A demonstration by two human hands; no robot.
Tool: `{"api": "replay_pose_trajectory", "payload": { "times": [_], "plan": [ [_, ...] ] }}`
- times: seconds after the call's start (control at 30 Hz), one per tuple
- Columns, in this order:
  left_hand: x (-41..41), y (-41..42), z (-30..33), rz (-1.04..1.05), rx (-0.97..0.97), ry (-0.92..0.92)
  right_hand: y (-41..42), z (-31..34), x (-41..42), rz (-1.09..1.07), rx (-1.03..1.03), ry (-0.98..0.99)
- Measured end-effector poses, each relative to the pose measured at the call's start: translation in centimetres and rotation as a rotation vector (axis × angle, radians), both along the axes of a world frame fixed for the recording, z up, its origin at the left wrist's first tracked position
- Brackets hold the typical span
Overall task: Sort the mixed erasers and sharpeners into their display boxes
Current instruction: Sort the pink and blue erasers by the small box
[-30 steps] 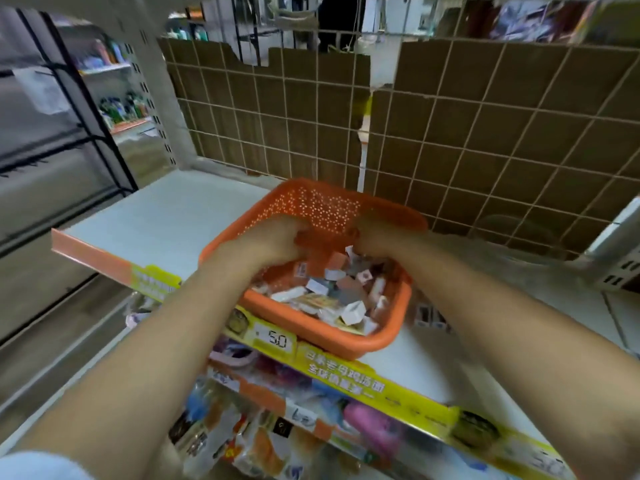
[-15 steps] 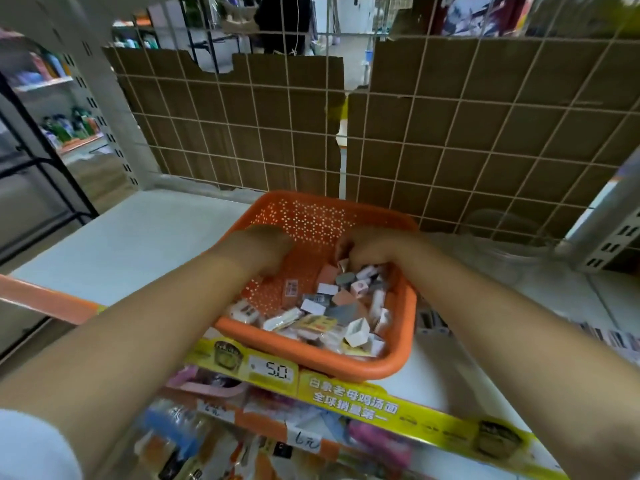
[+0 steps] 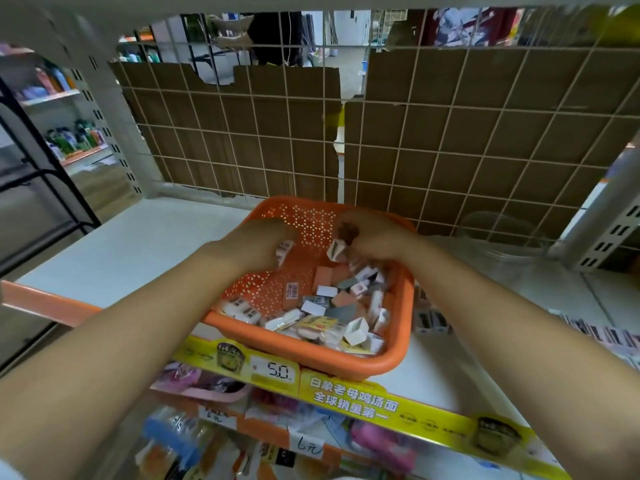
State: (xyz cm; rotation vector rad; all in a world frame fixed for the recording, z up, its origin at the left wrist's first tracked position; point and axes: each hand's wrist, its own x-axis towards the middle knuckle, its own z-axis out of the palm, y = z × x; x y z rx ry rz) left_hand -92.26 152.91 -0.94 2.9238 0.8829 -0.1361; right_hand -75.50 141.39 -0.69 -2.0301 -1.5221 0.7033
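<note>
An orange perforated basket (image 3: pixel 298 349) stands on the white shelf, holding several mixed erasers and sharpeners (image 3: pixel 341 308) in white, orange and grey. My left hand (image 3: pixel 258 242) reaches into the basket's far left part and grips small wrapped white erasers (image 3: pixel 284 250). My right hand (image 3: pixel 372 235) is over the far right part, lifted a little, and pinches a small white sharpener (image 3: pixel 335 250) in its fingertips. A price label (image 3: pixel 293 292) lies on the basket's bare floor.
A wire grid backed with brown cardboard (image 3: pixel 415 133) closes the back of the shelf (image 3: pixel 138 244). A clear plastic container (image 3: pixel 498 237) sits at the back right. Small boxed items (image 3: pixel 431 322) lie right of the basket. A yellow price strip (image 3: pixel 346 393) edges the shelf front.
My right hand has risen out of the pile with a white sharpener pinched in it. My left hand has gathered white erasers at the basket's far left. The camera moved closer.
</note>
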Motion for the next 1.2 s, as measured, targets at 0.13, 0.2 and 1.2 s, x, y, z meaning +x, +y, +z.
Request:
{"api": "replay_pose_trajectory", "payload": {
  "times": [0.13, 0.2, 1.2],
  "plan": [
    [-0.8, -2.0, 1.4, 0.013, -0.216, -0.313, -2.2, 1.1, -0.6, -0.038, 0.204, 0.191],
    [-0.9, -3.5, 1.7, 0.019, -0.334, -0.417, -3.9, 1.3, -0.7, -0.052, 0.267, 0.305],
    [11.5, -28.3, -2.8, 0.183, -1.116, -0.962, -32.8, -1.0, 12.6, -0.441, 0.359, 0.19]
  ]
}}
